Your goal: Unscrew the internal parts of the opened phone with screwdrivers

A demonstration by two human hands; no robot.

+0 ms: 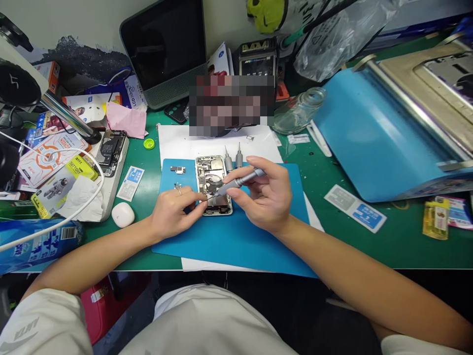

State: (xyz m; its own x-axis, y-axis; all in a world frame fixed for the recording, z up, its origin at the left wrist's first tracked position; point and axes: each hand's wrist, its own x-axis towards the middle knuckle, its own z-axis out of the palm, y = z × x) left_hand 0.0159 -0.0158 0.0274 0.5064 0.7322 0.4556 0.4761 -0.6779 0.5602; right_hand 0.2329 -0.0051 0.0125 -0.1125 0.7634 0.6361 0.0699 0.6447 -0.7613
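An opened smartphone (211, 170) lies on the blue mat (221, 241), its inner parts exposed. My right hand (268, 197) grips a grey precision screwdriver (240, 181), held slanted with its tip over the lower left part of the phone. Beside that tip is my left hand (177, 212), thumb and index finger brought together at the phone's left edge. Whatever they pinch, if anything, is too small to make out. Just beyond the phone's right side stand two more grey screwdrivers, one of them this screwdriver (239, 156). Left of the phone lies a small metal-and-black phone part (178, 170) near tiny loose pieces (178, 186).
White paper (173, 140) lies under the mat. A glass jar (299, 111) and a blue-covered machine (354, 133) occupy the right. On the left are a white earbud case (123, 215), another opened phone (112, 150), boxes and a white cable (83, 209). A tablet-like screen (166, 49) stands behind.
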